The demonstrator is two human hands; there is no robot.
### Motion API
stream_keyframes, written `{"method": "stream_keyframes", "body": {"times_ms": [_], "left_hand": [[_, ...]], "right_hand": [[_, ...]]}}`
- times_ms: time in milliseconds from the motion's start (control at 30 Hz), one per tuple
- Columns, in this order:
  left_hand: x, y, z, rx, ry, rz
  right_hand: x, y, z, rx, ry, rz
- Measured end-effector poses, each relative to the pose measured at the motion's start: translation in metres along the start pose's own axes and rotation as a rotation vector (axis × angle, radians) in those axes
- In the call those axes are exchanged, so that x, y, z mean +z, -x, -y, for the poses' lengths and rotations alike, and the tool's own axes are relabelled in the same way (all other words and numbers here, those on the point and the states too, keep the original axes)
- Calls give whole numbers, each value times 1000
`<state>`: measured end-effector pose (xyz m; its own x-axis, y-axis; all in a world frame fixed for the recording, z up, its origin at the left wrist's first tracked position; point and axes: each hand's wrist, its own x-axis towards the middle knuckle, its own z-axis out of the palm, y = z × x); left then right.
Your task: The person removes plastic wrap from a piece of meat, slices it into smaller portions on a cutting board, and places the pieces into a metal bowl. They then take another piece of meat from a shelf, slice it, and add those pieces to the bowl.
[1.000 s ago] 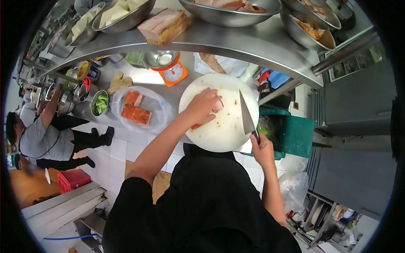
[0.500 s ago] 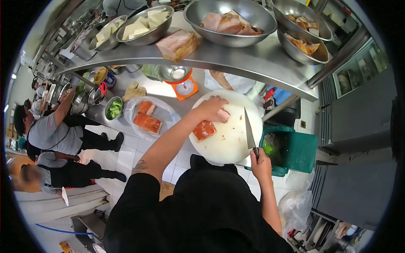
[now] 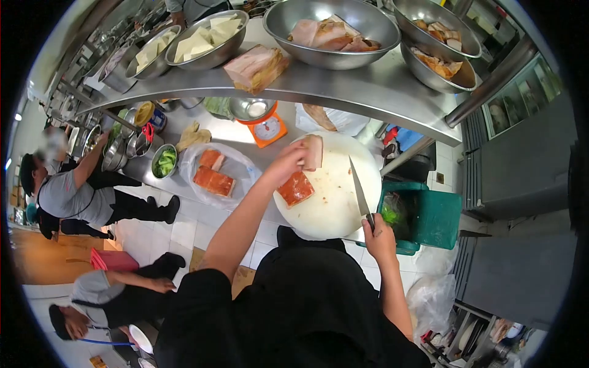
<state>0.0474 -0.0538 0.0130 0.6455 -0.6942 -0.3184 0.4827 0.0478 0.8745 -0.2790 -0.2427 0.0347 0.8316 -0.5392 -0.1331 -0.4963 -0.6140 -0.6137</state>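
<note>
My left hand (image 3: 292, 161) is closed on a pale slab of pork (image 3: 313, 152), tilted up at the far left part of the round white cutting board (image 3: 340, 211). Just below that hand, a red-skinned piece of pork (image 3: 296, 189) lies flat on the board. My right hand (image 3: 378, 237) grips a knife (image 3: 359, 189) by its dark handle. The blade points away from me over the board's right side, apart from the meat. Small crumbs lie on the board between the blade and the pork.
Red-skinned pork pieces (image 3: 213, 181) lie on a plastic bag to the left, near a bowl of green vegetables (image 3: 164, 161). An orange scale (image 3: 267, 130) stands behind. Overhead, a steel shelf (image 3: 343, 91) holds bowls and a pork block (image 3: 256, 69). A green bin (image 3: 437, 218) stands right. Co-workers are at left.
My left hand has drawn slightly left and lifted the pale pork piece upright. The knife has barely moved. A co-worker at lower left has come closer, carrying a white plate.
</note>
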Motion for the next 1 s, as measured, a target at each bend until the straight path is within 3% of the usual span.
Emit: {"method": "stream_keyframes", "body": {"times_ms": [67,133,167,233,267,333,400,467,567,767,900,1000], "left_hand": [[12,51,-24,-53,501,151],[34,97,-38,-13,769,203],[42,113,-40,-5,766,199],[57,135,-49,151,890,534],[61,145,-63,163,888,530],[71,174,-103,467,207,228],[71,183,-155,878,-826,-243],[80,176,-215,1248,-1196,-494],[79,153,-263,1223,-1275,-689],[69,125,-281,1100,-1606,-706],[70,112,-274,1089,-1567,-763],[67,117,-270,1196,-1564,-719]], "right_hand": [[1,2,0,9,-30,-4],[1,0,0,7,-59,-5],[0,-1,0,15,-55,-4],[-2,-3,-2,18,-49,17],[-4,-5,-2,7,-48,20],[-6,-7,-3,-5,-39,42],[-8,-9,-4,-19,-26,48],[-9,-11,-1,-39,-16,55],[-13,-13,4,-73,56,65],[-12,-11,6,-81,74,83],[-9,-6,7,-80,60,69],[-9,-5,9,-81,63,85]]}}
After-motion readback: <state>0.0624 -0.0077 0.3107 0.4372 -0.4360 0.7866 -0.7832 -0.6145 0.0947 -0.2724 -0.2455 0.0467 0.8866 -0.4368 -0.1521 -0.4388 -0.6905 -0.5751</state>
